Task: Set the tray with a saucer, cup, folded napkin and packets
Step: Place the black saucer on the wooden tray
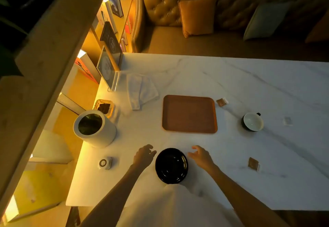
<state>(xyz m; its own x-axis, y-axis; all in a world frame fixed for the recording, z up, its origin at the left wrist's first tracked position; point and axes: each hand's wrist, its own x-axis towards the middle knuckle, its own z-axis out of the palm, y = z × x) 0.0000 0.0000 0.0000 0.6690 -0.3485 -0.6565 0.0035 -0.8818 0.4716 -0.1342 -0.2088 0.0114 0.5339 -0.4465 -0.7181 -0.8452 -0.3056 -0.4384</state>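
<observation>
A black saucer (171, 165) lies on the white marble table (249, 87) near its front edge. My left hand (143, 156) hovers just left of it and my right hand (201, 156) just right of it, both with fingers apart and holding nothing. The brown tray (189, 114) sits bare in the middle of the table. A dark cup with a white inside (252, 121) stands to the tray's right. A white napkin (141, 91) lies unfolded at the tray's upper left. Brown packets lie at the tray's top right corner (221, 102) and front right (253, 163); a white packet (287, 120) lies past the cup.
A white cylindrical pot with a plant (94, 130) stands at the left, a small dish (105, 108) behind it. A small round white device (105, 163) lies near the left edge. A clear sign stand (108, 71) sits at the back left. A leather sofa with cushions (195, 16) runs behind the table.
</observation>
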